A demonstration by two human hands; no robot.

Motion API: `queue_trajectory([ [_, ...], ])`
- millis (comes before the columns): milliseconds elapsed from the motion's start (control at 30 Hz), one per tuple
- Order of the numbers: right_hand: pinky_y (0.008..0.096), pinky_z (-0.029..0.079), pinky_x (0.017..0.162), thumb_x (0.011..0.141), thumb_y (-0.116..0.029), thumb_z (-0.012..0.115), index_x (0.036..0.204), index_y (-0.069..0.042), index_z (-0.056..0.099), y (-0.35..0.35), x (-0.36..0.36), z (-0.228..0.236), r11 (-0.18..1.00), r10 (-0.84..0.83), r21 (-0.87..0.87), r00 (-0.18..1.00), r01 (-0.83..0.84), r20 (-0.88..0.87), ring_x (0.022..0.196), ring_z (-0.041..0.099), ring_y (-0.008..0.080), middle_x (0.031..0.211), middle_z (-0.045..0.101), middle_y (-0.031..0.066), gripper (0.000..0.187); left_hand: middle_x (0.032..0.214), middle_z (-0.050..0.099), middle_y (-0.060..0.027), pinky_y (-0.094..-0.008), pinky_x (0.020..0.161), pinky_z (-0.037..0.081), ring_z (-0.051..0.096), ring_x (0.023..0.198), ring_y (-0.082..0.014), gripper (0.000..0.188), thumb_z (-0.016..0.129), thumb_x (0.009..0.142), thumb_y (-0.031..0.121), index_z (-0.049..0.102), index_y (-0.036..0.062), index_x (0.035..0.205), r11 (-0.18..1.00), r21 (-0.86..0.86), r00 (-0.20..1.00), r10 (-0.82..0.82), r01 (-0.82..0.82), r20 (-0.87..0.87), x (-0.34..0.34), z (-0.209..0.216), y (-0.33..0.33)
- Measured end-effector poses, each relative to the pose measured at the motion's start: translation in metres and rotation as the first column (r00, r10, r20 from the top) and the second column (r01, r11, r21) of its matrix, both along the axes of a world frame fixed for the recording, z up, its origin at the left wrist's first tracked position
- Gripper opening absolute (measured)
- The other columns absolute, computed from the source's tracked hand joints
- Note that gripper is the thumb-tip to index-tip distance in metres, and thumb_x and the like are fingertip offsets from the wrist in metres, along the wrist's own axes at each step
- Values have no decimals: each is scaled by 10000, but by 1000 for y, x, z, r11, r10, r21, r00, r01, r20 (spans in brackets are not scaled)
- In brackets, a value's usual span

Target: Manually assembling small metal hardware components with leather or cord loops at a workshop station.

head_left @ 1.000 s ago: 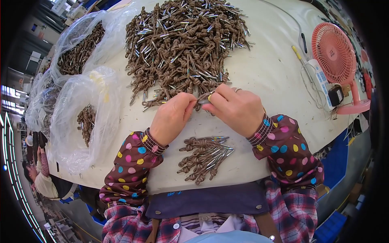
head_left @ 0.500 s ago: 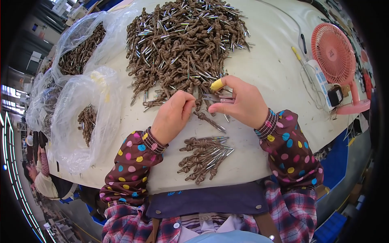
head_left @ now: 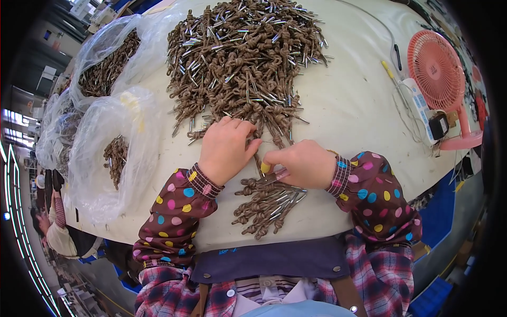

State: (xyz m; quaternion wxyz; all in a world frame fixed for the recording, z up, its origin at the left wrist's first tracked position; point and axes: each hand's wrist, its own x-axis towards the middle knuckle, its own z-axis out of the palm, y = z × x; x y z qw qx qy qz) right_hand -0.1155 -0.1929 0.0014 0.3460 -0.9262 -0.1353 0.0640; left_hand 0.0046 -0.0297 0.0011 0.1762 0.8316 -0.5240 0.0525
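A large heap of knotted brown cords (head_left: 237,63) with shiny metal tips lies on the pale table in front of me. My left hand (head_left: 226,149) is at the heap's near edge, fingers curved over the cords and thumb held apart. Closer to me, my right hand (head_left: 303,165) grips small thread snips (head_left: 274,177), their blades pointing left. A yellow cover (head_left: 265,167) wraps one of its fingertips. Just below the snips lies a small fanned group of knotted cords (head_left: 264,208), tips toward the right. My right hand partly hides what lies beneath it.
Clear plastic bags (head_left: 84,185) holding more cords stand on the left. At the right are a pink fan (head_left: 435,68), a white power strip (head_left: 418,108) with a black plug (head_left: 438,126), and a yellow-handled tool (head_left: 388,70). Another person (head_left: 63,238) is at far left.
My right hand has come down toward me with the snips, near the small cord group. My left hand's pinch has loosened, and its fingers now reach onto the heap.
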Motion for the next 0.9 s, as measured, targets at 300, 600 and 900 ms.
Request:
queue_trajectory([
  [300, 385, 508, 608, 762, -184, 659, 961, -168, 604, 7, 3, -4, 999, -26, -36, 997, 29, 77, 775, 650, 246, 867, 667, 27, 207, 751, 650, -24, -331, 656, 488, 607, 751, -211, 149, 688, 727, 171, 642, 86, 841, 996, 1, 996, 88, -88, -25, 1, -1, 2],
  [600, 278, 539, 629, 699, -17, 656, 1004, -149, 637, 5, 0, -1, 992, 51, 95, 939, -89, 341, 768, 655, 195, 1100, 650, -41, 334, 805, 656, -20, -221, 648, 478, 579, 731, -67, 266, 566, 911, 214, 600, -9, 1051, 989, 13, 479, 82, -147, -874, 28, 25, 25],
  [900, 305, 510, 591, 739, -97, 684, 981, -79, 664, -7, 9, 5, 859, -477, 296, 863, 418, 168, 677, 650, 242, 821, 663, 108, 243, 882, 646, -34, -207, 658, 468, 565, 753, -63, 263, 545, 937, 189, 590, 1, 1115, 991, -40, -78, -51, -130, -996, 19, 22, 21],
])
